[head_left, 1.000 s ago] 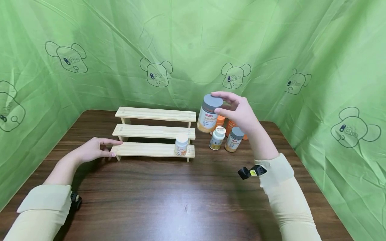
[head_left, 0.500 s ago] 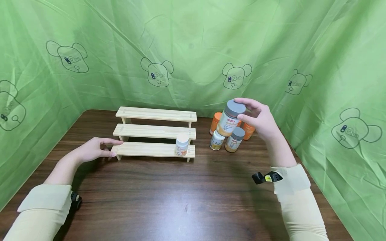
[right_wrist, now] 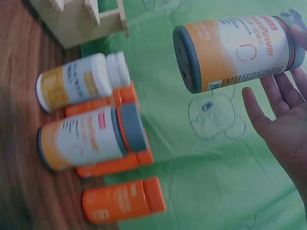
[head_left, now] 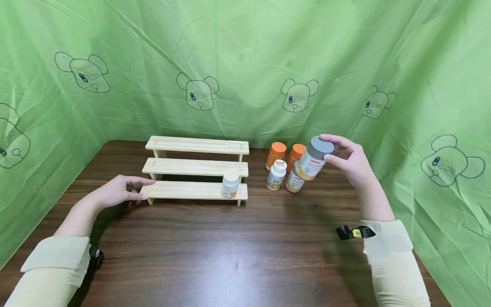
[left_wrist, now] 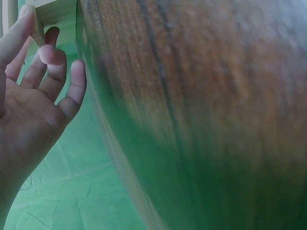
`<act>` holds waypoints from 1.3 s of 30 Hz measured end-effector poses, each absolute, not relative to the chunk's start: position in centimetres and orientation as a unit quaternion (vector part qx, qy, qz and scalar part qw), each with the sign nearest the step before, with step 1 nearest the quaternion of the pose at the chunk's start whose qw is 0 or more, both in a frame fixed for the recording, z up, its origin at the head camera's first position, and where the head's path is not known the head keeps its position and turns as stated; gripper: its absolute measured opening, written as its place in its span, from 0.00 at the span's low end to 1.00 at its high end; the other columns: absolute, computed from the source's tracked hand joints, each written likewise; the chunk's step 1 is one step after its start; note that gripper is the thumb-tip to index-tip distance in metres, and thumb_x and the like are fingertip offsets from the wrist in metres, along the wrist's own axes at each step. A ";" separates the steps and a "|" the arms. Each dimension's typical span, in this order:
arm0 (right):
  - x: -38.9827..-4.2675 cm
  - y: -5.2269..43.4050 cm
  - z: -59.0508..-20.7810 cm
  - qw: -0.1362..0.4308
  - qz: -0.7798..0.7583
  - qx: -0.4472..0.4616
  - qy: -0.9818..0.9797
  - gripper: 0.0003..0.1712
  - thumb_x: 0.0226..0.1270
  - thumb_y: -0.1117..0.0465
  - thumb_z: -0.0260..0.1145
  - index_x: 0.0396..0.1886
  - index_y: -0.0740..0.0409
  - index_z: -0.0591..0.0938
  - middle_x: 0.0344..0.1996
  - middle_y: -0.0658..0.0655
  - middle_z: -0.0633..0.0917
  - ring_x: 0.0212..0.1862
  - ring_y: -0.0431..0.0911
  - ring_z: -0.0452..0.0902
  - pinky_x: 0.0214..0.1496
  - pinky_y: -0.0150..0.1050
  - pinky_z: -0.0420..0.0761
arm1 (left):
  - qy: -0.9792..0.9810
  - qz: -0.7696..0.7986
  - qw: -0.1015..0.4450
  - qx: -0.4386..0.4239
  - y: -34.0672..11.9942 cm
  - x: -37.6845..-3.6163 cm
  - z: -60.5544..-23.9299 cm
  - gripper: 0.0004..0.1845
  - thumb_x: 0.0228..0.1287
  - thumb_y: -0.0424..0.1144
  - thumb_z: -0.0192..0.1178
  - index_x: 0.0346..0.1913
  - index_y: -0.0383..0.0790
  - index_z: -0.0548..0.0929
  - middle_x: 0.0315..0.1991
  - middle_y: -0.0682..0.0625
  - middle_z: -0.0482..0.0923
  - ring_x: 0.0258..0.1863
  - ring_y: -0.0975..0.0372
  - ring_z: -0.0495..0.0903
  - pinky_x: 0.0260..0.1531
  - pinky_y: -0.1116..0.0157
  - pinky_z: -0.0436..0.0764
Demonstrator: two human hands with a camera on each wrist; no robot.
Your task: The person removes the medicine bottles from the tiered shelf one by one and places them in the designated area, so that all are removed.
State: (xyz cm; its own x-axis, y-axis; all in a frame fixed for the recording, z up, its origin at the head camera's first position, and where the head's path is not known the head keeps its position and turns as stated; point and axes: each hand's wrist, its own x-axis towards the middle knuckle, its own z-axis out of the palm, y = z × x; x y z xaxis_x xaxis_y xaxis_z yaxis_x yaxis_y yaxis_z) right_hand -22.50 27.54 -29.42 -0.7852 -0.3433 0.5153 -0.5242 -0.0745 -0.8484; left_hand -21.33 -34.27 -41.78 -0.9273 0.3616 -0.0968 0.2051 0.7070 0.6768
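Green cloth backdrop [head_left: 245,55] printed with bear outlines, hanging behind and beside everything.

Dark wood surface [head_left: 215,251], carrying all items.

Three-tier wooden rack [head_left: 195,168], standing at the rear left; a white-capped bottle [head_left: 230,183] is sitting at the right end of its lowest tier.

Left hand [head_left: 115,191], lying released on the surface, fingertips touching the rack's left end.

Right hand [head_left: 350,162], grasping the grey-lidded jar [head_left: 314,157] by its lid and holding it tilted above the bottle cluster, right of the rack.

Cluster below: second grey-lidded jar [right_wrist: 88,136], small white bottle [head_left: 276,175], two orange bottles [head_left: 276,153].
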 end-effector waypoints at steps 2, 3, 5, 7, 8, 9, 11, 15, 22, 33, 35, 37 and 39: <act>-22.5 28.4 -29.8 0.070 0.657 0.314 -0.681 0.27 0.57 0.81 0.59 0.59 0.69 0.74 0.52 0.54 0.82 0.52 0.43 0.77 0.52 0.31 0.76 | 0.917 0.351 0.111 0.154 -34.3 -21.4 -41.9 0.30 0.55 0.47 0.68 0.62 0.46 0.75 0.24 0.49 0.81 0.22 0.60 0.76 0.25 0.67 0.71; -22.5 28.8 -30.0 0.070 0.657 0.309 -0.684 0.27 0.58 0.81 0.59 0.59 0.69 0.74 0.52 0.54 0.82 0.51 0.43 0.77 0.51 0.31 0.76 | 0.917 0.351 0.110 0.154 -34.3 -21.4 -41.9 0.30 0.55 0.47 0.68 0.62 0.46 0.75 0.24 0.49 0.81 0.22 0.59 0.76 0.25 0.67 0.71; -22.5 29.5 -30.4 0.071 0.656 0.297 -0.690 0.27 0.58 0.82 0.59 0.59 0.69 0.74 0.51 0.54 0.82 0.51 0.42 0.77 0.50 0.31 0.77 | 0.917 0.351 0.110 0.155 -34.3 -21.4 -42.0 0.30 0.55 0.47 0.68 0.62 0.46 0.75 0.23 0.49 0.81 0.22 0.59 0.76 0.24 0.67 0.71; -22.5 30.2 -30.9 0.073 0.653 0.281 -0.699 0.27 0.58 0.81 0.59 0.59 0.69 0.74 0.51 0.53 0.82 0.50 0.42 0.78 0.49 0.30 0.77 | 0.916 0.353 0.110 0.156 -34.3 -21.4 -42.0 0.30 0.55 0.46 0.68 0.62 0.46 0.75 0.23 0.49 0.81 0.22 0.59 0.76 0.24 0.67 0.71; -22.5 30.6 -31.1 0.074 0.652 0.272 -0.704 0.27 0.59 0.81 0.59 0.60 0.68 0.74 0.51 0.52 0.81 0.50 0.41 0.78 0.49 0.30 0.77 | 0.916 0.353 0.109 0.156 -34.3 -21.4 -41.9 0.30 0.55 0.46 0.68 0.62 0.46 0.75 0.23 0.49 0.81 0.22 0.59 0.76 0.24 0.67 0.71; -22.6 30.9 -31.3 0.074 0.649 0.263 -0.710 0.27 0.59 0.80 0.59 0.60 0.68 0.74 0.51 0.52 0.81 0.51 0.41 0.78 0.49 0.30 0.77 | 0.915 0.354 0.109 0.157 -34.3 -21.4 -41.9 0.30 0.55 0.46 0.68 0.62 0.46 0.75 0.23 0.49 0.81 0.22 0.59 0.76 0.24 0.67 0.71; -22.7 31.4 -31.8 0.076 0.643 0.247 -0.721 0.27 0.59 0.79 0.60 0.60 0.67 0.74 0.51 0.50 0.82 0.51 0.40 0.78 0.49 0.29 0.77 | 0.915 0.355 0.110 0.157 -34.3 -21.3 -41.8 0.30 0.55 0.46 0.68 0.62 0.46 0.75 0.23 0.49 0.81 0.21 0.59 0.75 0.24 0.67 0.71; -23.2 32.3 -32.9 0.069 0.635 0.225 -0.736 0.27 0.60 0.77 0.61 0.60 0.66 0.74 0.50 0.48 0.82 0.51 0.39 0.78 0.48 0.28 0.77 | 0.915 0.355 0.112 0.155 -34.3 -21.3 -41.7 0.30 0.55 0.48 0.68 0.62 0.46 0.76 0.24 0.49 0.81 0.22 0.60 0.74 0.24 0.67 0.71; -24.0 33.3 -34.9 0.068 0.634 0.195 -0.745 0.27 0.61 0.75 0.62 0.61 0.65 0.73 0.49 0.46 0.82 0.50 0.37 0.78 0.46 0.27 0.77 | 0.917 0.348 0.112 0.159 -34.2 -21.2 -41.5 0.30 0.55 0.48 0.68 0.61 0.47 0.76 0.24 0.49 0.82 0.24 0.61 0.75 0.28 0.68 0.71; -25.0 34.2 -37.7 0.074 0.646 0.172 -0.740 0.27 0.61 0.75 0.62 0.61 0.67 0.72 0.48 0.45 0.82 0.51 0.35 0.76 0.49 0.25 0.74 | 0.918 0.345 0.113 0.158 -34.3 -21.3 -41.6 0.30 0.55 0.49 0.67 0.62 0.48 0.76 0.23 0.49 0.81 0.24 0.60 0.75 0.28 0.67 0.71; -25.2 34.3 -38.3 0.075 0.642 0.163 -0.745 0.27 0.61 0.75 0.62 0.61 0.67 0.72 0.48 0.44 0.82 0.50 0.35 0.76 0.49 0.25 0.74 | 0.917 0.348 0.115 0.157 -34.3 -21.3 -41.6 0.30 0.55 0.49 0.67 0.62 0.48 0.76 0.23 0.49 0.82 0.24 0.60 0.75 0.28 0.67 0.71; -25.4 34.4 -38.9 0.074 0.638 0.156 -0.751 0.27 0.61 0.74 0.63 0.62 0.66 0.72 0.48 0.43 0.82 0.50 0.35 0.76 0.49 0.25 0.74 | 0.917 0.350 0.116 0.155 -34.3 -21.3 -41.6 0.30 0.55 0.49 0.67 0.62 0.48 0.76 0.24 0.49 0.82 0.24 0.60 0.76 0.27 0.67 0.71; -25.5 34.5 -39.5 0.072 0.633 0.148 -0.757 0.28 0.61 0.74 0.63 0.63 0.66 0.71 0.49 0.43 0.81 0.51 0.35 0.75 0.49 0.25 0.73 | 0.916 0.351 0.116 0.155 -34.3 -21.3 -41.7 0.30 0.55 0.49 0.68 0.62 0.48 0.76 0.23 0.49 0.82 0.24 0.60 0.76 0.27 0.67 0.71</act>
State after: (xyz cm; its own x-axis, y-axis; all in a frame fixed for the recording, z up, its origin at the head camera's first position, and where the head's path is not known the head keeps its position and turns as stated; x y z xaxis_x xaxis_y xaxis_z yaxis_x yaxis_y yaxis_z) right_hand -25.50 34.48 -39.47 -0.9458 -0.1328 0.2962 -0.3150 0.1556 -0.9362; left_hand -21.33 -34.28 -41.68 -0.9246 0.3663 -0.1042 0.2030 0.7055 0.6790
